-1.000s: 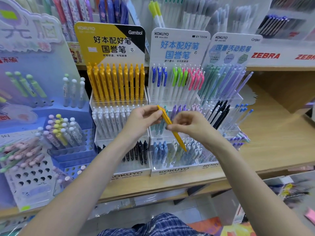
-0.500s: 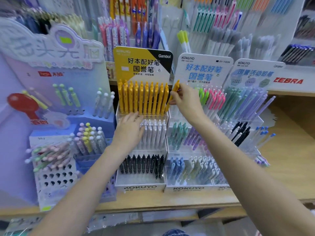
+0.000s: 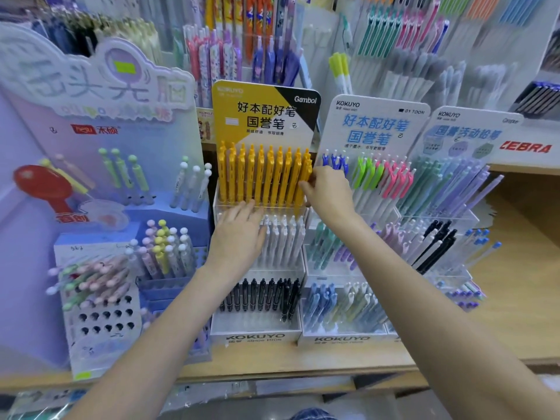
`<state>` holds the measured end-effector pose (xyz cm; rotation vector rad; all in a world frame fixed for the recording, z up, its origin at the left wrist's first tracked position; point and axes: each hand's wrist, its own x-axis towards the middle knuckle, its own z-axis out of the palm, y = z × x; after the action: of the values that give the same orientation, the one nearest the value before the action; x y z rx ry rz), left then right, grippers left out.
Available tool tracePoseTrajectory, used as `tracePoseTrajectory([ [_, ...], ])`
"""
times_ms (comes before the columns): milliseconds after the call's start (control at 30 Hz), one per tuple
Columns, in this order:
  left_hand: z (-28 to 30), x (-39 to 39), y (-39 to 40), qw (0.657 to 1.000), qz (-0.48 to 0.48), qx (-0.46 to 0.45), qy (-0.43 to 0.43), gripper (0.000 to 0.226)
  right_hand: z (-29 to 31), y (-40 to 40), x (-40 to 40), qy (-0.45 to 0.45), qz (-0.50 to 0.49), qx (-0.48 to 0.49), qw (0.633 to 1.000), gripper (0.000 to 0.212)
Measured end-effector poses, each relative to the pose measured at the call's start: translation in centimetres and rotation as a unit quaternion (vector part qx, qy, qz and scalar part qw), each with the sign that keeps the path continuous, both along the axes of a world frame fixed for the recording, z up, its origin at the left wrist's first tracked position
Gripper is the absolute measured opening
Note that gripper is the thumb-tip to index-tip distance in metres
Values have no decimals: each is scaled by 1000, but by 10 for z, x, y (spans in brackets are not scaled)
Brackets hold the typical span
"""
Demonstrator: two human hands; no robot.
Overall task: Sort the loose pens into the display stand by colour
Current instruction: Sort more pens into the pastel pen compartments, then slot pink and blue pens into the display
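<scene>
Yellow pen (image 3: 304,180), slim, upright, pinched by right hand (image 3: 328,192).

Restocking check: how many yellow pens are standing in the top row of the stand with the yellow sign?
About 10 yellow pens, side by side in the top row; the right hand pinches the rightmost one, and may hide another.

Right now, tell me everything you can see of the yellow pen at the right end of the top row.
The yellow pen looks like smooth plastic, matching its row. It stands nearly upright, clip end up, at the right end of the top tier of the display stand, against the neighbouring yellow pens. Its lower end sits behind the clear front wall. The right hand pinches its middle; the left hand rests flat on the white pens below.
</scene>
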<state>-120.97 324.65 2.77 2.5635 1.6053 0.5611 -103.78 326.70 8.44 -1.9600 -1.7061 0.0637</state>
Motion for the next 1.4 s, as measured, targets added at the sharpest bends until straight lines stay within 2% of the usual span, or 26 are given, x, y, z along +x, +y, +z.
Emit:
tracePoseTrajectory([
  [167,0,-1,1,1000,-5,0,-5,42,1,0,0,7,-2,-20,1000,25],
  [267,8,-1,3,1000,-4,-7,-8,40,6,-17,8,86,17,-7,996,31],
  [333,15,3,0,999,-2,21,-44,36,10,-44,25,157,10,20,987,38],
  [400,21,19,-11,992,-29,63,-104,32,8,-79,57,183,-8,46,982,27],
  [500,19,66,-35,976,-123,87,-160,36,-8,-128,124,224,-71,61,970,7],
  [667,-1,179,-71,948,-257,46,-183,37,-49,-190,247,296,-177,31,938,10],
  [833,-21,306,-97,934,-296,20,-199,35,-101,-207,369,340,-199,-58,917,12],
  [933,-27,380,-102,942,-275,14,-192,32,-130,-193,440,347,-179,-129,912,10],
  [1100,-40,460,-118,966,-236,-30,-100,35,-153,-153,514,325,-96,-258,905,27],
  [1300,-94,494,-123,981,-86,-167,-42,40,-174,-58,523,226,120,-313,915,43],
  [1400,-120,498,-122,979,6,-203,-29,38,-191,-4,501,180,168,-323,914,53],
])
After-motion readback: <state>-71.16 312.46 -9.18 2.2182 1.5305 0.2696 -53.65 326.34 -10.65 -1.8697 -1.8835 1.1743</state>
